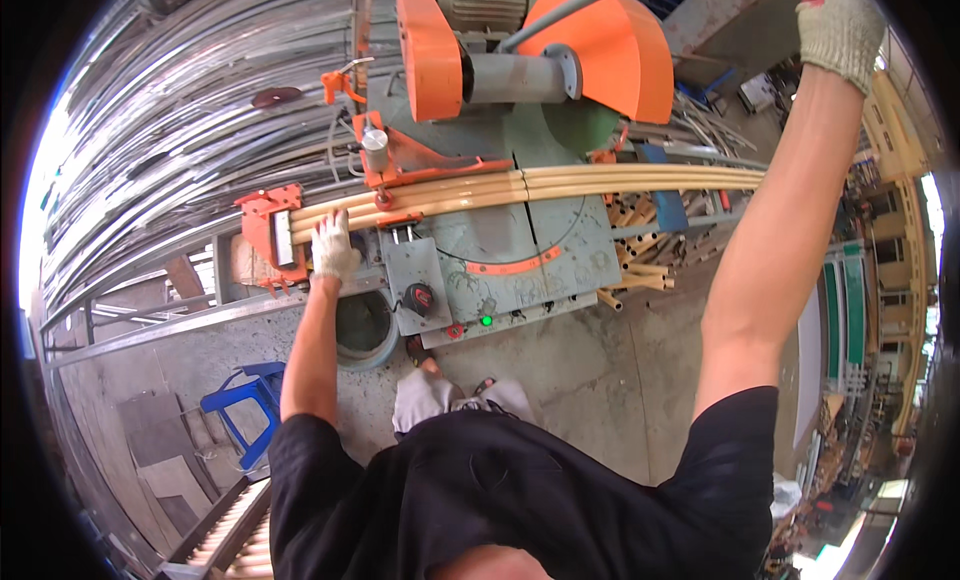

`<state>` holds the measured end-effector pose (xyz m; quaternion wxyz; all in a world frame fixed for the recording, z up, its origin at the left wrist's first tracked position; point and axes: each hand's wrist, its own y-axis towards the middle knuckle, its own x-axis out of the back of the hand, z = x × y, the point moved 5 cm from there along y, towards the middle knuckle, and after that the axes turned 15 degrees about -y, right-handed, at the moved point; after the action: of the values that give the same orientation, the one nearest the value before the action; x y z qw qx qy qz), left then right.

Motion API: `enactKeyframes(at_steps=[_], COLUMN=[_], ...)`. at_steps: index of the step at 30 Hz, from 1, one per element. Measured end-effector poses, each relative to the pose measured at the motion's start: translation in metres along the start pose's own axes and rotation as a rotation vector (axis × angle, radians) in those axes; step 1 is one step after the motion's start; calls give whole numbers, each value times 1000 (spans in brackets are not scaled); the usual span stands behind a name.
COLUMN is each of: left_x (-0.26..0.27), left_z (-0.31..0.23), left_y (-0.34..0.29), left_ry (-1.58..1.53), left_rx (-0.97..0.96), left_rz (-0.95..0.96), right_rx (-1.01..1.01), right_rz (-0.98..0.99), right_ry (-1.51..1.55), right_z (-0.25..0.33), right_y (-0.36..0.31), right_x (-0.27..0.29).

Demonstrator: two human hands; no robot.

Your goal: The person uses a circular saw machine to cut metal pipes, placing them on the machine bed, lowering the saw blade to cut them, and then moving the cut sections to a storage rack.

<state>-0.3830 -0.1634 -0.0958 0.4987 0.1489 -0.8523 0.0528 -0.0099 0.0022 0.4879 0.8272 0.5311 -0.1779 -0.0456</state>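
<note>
A bundle of several pale yellow tubes (460, 196) lies across the grey table of an orange cutting machine (436, 60). A dark seam crosses the tubes near the table's slot. My left hand (335, 250), in an off-white knit glove, rests on the tubes near their left ends, fingers stretched out. Right beside it, an orange end stop with a pale plate (270, 235) stands against the tube ends. My right hand (842, 30), gloved too, is raised at the top right. It looks closed around something red, mostly cut off by the frame edge.
An orange blade guard (625, 55) hangs over the table. Below the table edge stand a grey bucket (365, 330) and a blue stool (248, 412). Long metal bars (200, 110) fill the rack at the left. Cut tubes (640, 270) lie beyond the table's right side.
</note>
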Motion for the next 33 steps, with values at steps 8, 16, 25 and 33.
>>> enactKeyframes(at_steps=[8,16,25,33], left_x=[-27,-33,-50,-57], left_z=[37,8,47,51], left_y=[72,98,98,83], left_ry=[158,164,151,-23], left_rx=[-21,-184,-130,-200], left_rz=[333,413,445,311], right_rx=[-250,-1155,-1391,-1428], right_rz=[197,1486,1332,1393], right_ry=[-514,-847,-962,-892], right_z=[-46,-125,-139,-104], right_y=[-158,-669,-718,-681], right_x=[16,-7,-30,2])
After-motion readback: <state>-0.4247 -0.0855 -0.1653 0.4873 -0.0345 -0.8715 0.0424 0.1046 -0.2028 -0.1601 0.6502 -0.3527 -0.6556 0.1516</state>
